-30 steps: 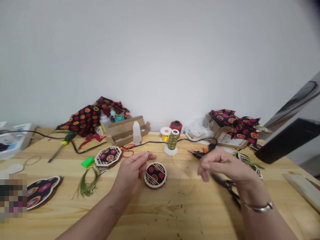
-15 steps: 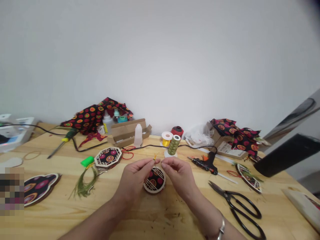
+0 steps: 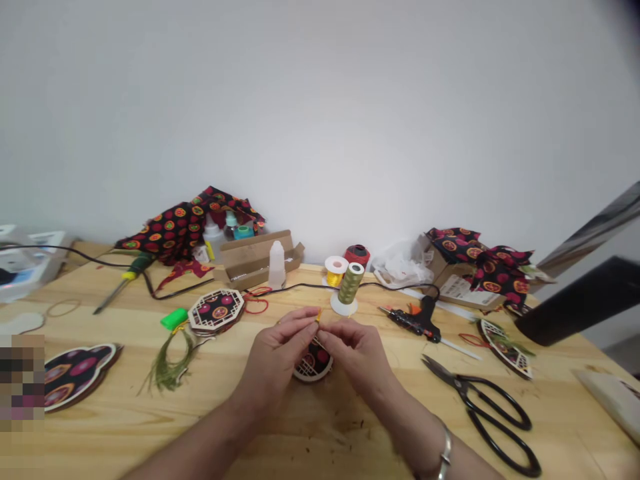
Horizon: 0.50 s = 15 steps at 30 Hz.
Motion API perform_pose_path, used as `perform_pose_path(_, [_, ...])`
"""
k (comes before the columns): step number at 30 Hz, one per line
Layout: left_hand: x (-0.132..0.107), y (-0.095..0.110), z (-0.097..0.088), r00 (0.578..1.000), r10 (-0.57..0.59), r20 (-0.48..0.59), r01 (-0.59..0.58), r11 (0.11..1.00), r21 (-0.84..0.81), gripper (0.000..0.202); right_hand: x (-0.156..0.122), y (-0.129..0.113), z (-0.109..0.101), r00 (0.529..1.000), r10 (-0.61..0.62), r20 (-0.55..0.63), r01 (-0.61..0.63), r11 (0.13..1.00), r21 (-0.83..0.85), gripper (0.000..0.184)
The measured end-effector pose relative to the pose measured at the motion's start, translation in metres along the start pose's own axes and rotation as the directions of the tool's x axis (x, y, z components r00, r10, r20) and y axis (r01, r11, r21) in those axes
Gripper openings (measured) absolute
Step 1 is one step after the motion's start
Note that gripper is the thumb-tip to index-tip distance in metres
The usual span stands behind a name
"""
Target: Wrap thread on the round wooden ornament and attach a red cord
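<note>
Left hand (image 3: 280, 350) and right hand (image 3: 357, 350), both pinched on yellow cord (image 3: 318, 316) above round ornament (image 3: 315, 365), mid-counter (image 3: 320, 433); bare wood toward near edge, scissors (image 3: 480, 407) well right; fingertips closer than 0.5 s ago.

Soft, even light fills the room, bright on the white wall (image 3: 320, 100) and the pale wooden table (image 3: 325, 440), where shadows lie faint and short. The table's far edge bows with lens distortion, the top right corner darkens, and a pixelated patch (image 3: 23, 380) sits at lower left.
</note>
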<state>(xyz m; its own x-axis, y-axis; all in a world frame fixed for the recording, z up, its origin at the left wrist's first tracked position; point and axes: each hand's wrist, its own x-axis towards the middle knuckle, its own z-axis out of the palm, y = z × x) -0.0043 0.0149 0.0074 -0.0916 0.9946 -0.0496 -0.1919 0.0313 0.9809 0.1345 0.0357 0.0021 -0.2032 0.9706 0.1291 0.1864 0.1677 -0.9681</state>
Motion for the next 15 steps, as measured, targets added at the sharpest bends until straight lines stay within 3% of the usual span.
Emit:
perform_pose_path(11, [-0.0021,-0.0047,0.0006,0.998,0.063,0.025,-0.066,0.987,0.148,0.015,-0.0022,-0.0022,0.0021,0.997,0.083,-0.003,-0.082,0.992,0.101,0.019])
perform_pose_path(15, [-0.0026,-0.0019,0.0031,1.0,0.018,0.01,-0.019,0.996,0.085,0.015,-0.0025,-0.0018,0.0032,0.994,0.107,-0.016,-0.105,0.987,0.12,0.017])
